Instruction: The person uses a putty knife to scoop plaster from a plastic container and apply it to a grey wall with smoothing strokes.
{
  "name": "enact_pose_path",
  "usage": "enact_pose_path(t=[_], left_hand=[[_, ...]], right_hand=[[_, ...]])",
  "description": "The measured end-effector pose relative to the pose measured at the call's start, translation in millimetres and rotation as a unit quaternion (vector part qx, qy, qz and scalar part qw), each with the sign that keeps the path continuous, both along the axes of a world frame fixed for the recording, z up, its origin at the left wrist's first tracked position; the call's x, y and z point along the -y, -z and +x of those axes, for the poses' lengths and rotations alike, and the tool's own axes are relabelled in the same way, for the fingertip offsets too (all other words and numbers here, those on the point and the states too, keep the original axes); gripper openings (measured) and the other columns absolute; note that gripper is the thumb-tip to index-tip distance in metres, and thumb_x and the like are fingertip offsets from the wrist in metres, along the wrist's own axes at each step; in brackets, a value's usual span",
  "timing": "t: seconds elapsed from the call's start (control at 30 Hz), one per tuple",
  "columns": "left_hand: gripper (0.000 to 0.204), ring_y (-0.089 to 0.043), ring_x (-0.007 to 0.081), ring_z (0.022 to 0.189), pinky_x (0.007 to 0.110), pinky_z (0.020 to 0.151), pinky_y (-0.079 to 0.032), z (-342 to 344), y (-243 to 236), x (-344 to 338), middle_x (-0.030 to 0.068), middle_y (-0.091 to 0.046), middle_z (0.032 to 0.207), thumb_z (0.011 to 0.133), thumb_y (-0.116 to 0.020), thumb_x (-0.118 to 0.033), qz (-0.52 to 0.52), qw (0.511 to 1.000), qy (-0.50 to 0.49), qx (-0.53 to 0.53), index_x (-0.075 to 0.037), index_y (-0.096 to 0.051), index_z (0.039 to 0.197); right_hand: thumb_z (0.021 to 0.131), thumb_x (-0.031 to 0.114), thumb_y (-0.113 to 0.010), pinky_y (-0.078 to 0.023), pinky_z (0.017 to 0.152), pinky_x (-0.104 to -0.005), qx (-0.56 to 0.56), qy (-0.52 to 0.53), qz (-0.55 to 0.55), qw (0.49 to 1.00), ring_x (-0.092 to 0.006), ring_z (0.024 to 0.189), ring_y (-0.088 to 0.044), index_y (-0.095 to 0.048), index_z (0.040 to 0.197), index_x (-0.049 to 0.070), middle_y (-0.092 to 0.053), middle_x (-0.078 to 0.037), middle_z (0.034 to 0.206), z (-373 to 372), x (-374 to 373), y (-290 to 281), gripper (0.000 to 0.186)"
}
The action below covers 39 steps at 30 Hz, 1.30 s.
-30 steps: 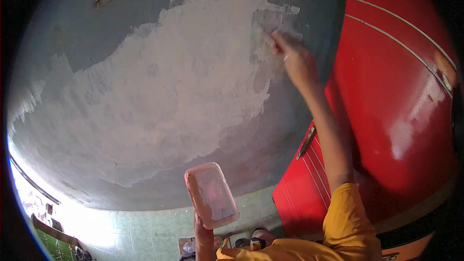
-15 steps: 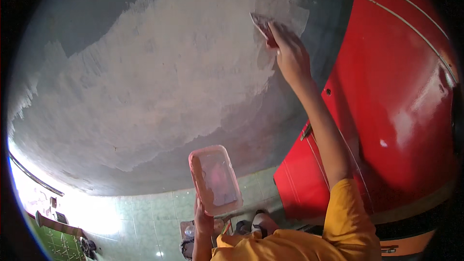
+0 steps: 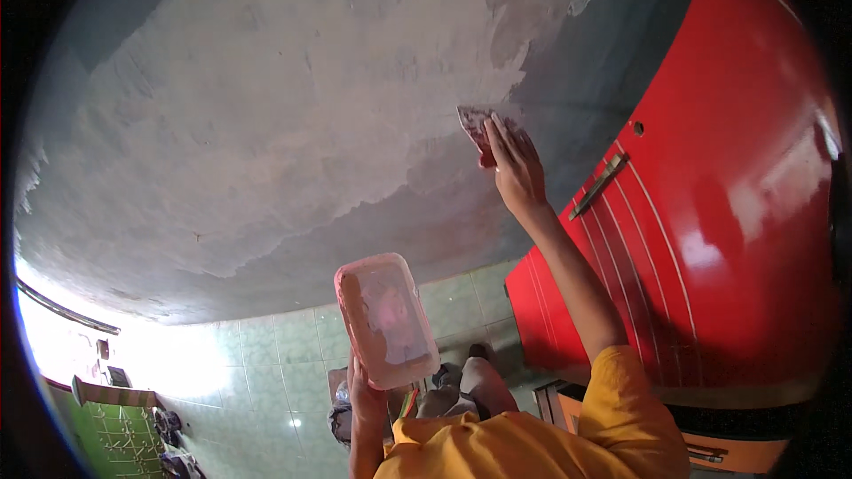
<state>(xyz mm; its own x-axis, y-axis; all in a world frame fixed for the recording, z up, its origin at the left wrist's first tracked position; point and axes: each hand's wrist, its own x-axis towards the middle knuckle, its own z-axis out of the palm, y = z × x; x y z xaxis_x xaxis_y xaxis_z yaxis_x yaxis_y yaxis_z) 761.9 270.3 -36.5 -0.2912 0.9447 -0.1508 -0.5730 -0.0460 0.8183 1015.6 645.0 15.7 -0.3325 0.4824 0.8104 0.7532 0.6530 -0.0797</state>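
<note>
Against the grey wall (image 3: 568,89) my right hand (image 3: 517,167) presses a flat putty spreader (image 3: 477,131) smeared with reddish paste, its fingers laid along the blade. The blade lies at the lower right edge of a large pale patch of filler (image 3: 293,98). A darker, wet-looking area of filler (image 3: 532,0) shows above it. Down in front of my body, my left hand (image 3: 366,395) holds a clear rectangular plastic tub (image 3: 426,337) by its near end. Pinkish-brown paste (image 3: 362,324) lines the tub's left side.
A glossy red cabinet (image 3: 710,239) with a brass-coloured handle (image 3: 599,186) stands right of the wall. Pale green tiles (image 3: 293,346) cover the floor. Bright light comes in at lower left, near a green rack (image 3: 124,435). An orange drawer front (image 3: 737,452) lies at lower right.
My right hand has moved the putty spreader down the wall, from the upper filler to its lower right edge. The view has shifted; my left hand still holds the tub.
</note>
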Motion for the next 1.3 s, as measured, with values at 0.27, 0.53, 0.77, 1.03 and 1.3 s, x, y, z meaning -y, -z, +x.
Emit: enact_pose_path(t=[0.27,0.53,0.77,1.03,1.3], left_hand=[[0.062,-0.047,0.0258,0.139,0.044,0.115,-0.038,1,19,6,0.0102,-0.05,0.15,0.105,-0.052,-0.041,-0.021,0.998,0.008,0.052,-0.006,-0.037,0.155],[0.064,-0.046,0.0258,0.141,0.044,0.116,-0.036,-4,12,7,0.0097,-0.047,0.153,0.105,-0.052,-0.04,-0.039,0.999,0.019,0.028,-0.007,-0.034,0.156],[0.075,-0.045,0.0223,0.137,0.039,0.114,-0.038,3,1,1,0.0088,-0.048,0.146,0.102,-0.058,-0.047,-0.07,0.997,-0.013,-0.009,-0.005,-0.03,0.158],[0.064,-0.045,0.0222,0.139,0.04,0.113,-0.039,-3,-1,3,0.0085,-0.045,0.15,0.107,-0.049,-0.042,-0.025,0.999,0.018,-0.021,-0.006,-0.031,0.157],[0.068,-0.044,0.0237,0.14,0.042,0.114,-0.037,-3,-12,-2,0.0088,-0.046,0.15,0.104,-0.054,-0.042,-0.037,0.998,0.047,0.019,-0.005,-0.033,0.156]], right_hand=[[0.091,0.0,-0.055,-0.04,0.115,-0.0508,0.045,0.016,-0.067,0.997,-0.0379,0.136,-0.052,-0.05,0.147,0.003,-0.054,-0.018,0.148,-2,5,164,0.056],[0.087,0.001,-0.062,-0.044,0.111,-0.0489,-0.03,0.027,0.033,0.999,-0.0361,0.13,-0.057,-0.057,0.141,0.003,-0.061,-0.017,0.14,-41,-4,-15,0.054],[0.09,0.0,-0.056,-0.045,0.109,-0.0488,0.069,-0.004,-0.037,0.997,-0.0351,0.127,-0.059,-0.059,0.139,0.005,-0.063,-0.018,0.135,-16,11,108,0.049],[0.076,-0.011,-0.061,-0.047,0.104,-0.0485,-0.094,0.042,0.106,0.989,-0.0387,0.122,-0.061,-0.062,0.136,0.003,-0.064,-0.021,0.133,40,-26,-87,0.062],[0.081,-0.011,-0.059,-0.041,0.113,-0.0513,-0.018,0.078,0.058,0.995,-0.0378,0.134,-0.053,-0.056,0.143,0.003,-0.057,-0.019,0.145,41,-35,25,0.063]])
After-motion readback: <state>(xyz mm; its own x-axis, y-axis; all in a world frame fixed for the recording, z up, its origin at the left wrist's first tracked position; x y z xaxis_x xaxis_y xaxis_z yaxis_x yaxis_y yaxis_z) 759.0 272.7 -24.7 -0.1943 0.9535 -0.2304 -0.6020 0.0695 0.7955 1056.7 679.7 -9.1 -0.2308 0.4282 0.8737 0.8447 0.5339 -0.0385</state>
